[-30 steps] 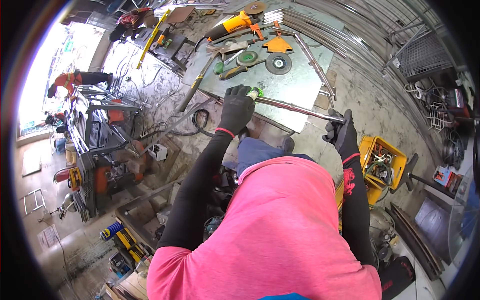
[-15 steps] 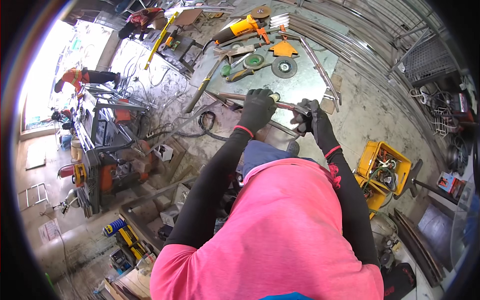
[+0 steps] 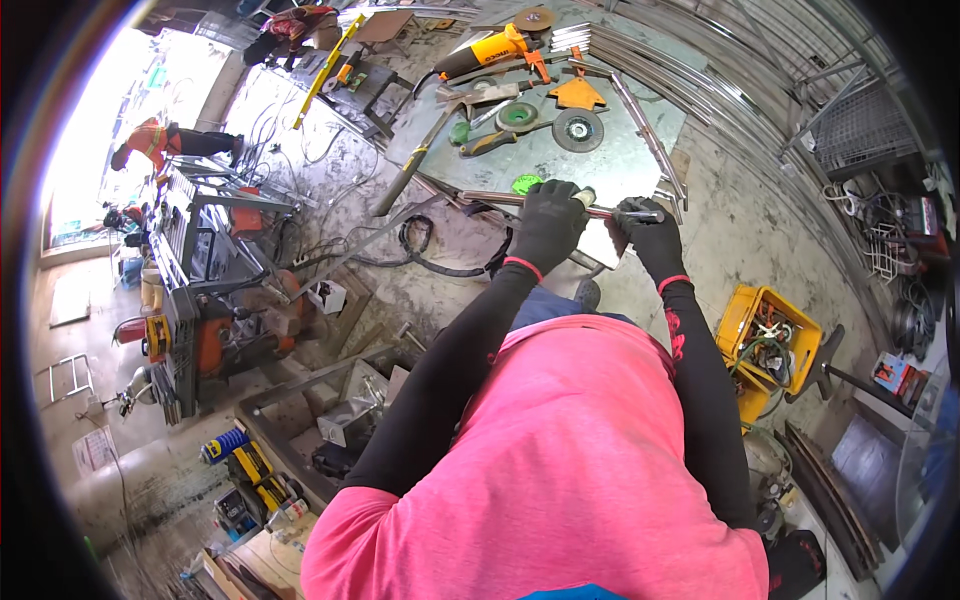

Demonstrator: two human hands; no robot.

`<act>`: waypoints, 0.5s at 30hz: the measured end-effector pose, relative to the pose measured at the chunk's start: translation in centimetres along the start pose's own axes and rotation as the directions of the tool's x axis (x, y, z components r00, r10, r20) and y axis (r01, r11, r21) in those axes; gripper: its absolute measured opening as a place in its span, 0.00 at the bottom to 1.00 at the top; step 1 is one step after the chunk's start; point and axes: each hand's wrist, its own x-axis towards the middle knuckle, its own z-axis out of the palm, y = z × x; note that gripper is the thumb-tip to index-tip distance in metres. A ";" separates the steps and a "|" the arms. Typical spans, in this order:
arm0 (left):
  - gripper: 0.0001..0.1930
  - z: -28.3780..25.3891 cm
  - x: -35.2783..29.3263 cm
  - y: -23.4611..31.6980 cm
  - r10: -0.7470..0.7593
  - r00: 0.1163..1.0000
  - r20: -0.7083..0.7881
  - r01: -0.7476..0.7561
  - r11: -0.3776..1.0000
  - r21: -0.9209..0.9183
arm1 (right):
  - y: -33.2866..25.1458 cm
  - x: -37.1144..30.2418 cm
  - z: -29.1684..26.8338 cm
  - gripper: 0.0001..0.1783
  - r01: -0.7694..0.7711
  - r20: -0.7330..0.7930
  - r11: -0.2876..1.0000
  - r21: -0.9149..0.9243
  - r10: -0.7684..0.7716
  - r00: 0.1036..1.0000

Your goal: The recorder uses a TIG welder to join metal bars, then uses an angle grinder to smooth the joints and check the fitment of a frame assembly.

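In its black glove, my left hand [image 3: 550,226] is closed over a thin, reddish-brown metal bar [image 3: 606,212] that lies crosswise in front of me. A short pale cylinder [image 3: 586,196] pokes out by its thumb; its kind is unclear. My right hand [image 3: 652,238], also gloved, grips the same bar near its right end, where a silvery tip shows. Just beyond the left hand is a bright green object [image 3: 525,184], partly covered. Farther off on the metal sheet [image 3: 640,130] lie a yellow angle grinder [image 3: 482,54], a hammer [image 3: 410,172], discs and an orange arrow-shaped magnet [image 3: 577,94].
Long metal tubes [image 3: 650,60] run along the far right. Yellow crates [image 3: 768,335] of tools stand to my right. A black cable [image 3: 425,255] curls on the floor at left, near a metal frame rack [image 3: 195,250]. Two people work at the far left.
Both hands have shifted slightly, the left one to the right. My right hand's fingers, looser before, have closed around the bar. The green object has come into view beyond my left hand.
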 end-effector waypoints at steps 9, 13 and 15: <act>0.26 -7.5 -4.7 -10.3 -0.106 0.994 -0.021 0.108 0.961 0.254 | 0.7 0.5 1.5 0.23 -0.026 -0.069 0.996 0.090 0.032 0.997; 0.20 -6.6 -3.6 -7.7 0.008 0.998 -0.070 0.002 0.990 0.139 | -2.0 -0.2 1.0 0.14 0.024 -0.041 0.970 -0.244 -0.035 0.999; 0.18 -5.3 -3.2 -7.3 -0.075 0.997 -0.036 0.079 0.987 0.137 | -2.3 0.2 1.0 0.12 0.057 -0.003 0.960 -0.272 -0.060 0.998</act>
